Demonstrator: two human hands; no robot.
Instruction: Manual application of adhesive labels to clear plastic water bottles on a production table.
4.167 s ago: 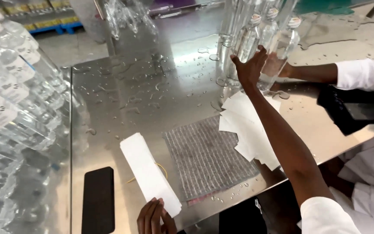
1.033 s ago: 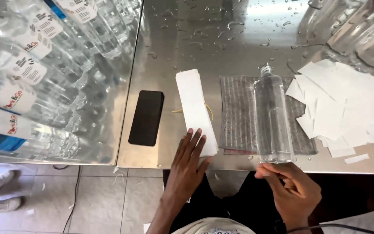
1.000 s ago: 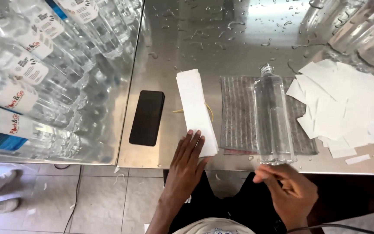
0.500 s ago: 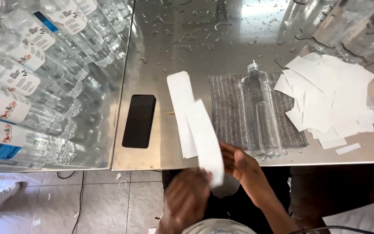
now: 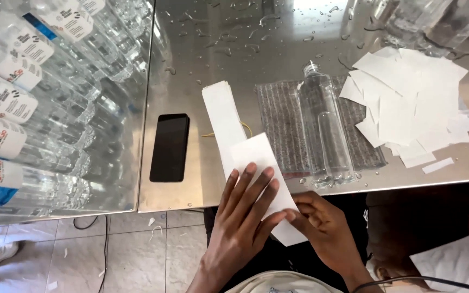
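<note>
Here the white paper strip (image 5: 267,184) lay across the table's near edge (image 5: 180,202), gripped by both hands.

Its long axis ran diagonally, far end by the strip stack (image 5: 221,116). The left hand (image 5: 242,217) lay flat and open on it; the right hand (image 5: 321,228) pinched its lower edge. The clear bottle (image 5: 324,127) lay just right, on the grey cloth (image 5: 280,125), neck pointing away, nearer the right hand.

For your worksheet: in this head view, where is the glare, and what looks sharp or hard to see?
Head view: glare whitens the steel table at the top edge; the label strip under the left hand is sharp; the clear bottle blends into the grey cloth.
</note>
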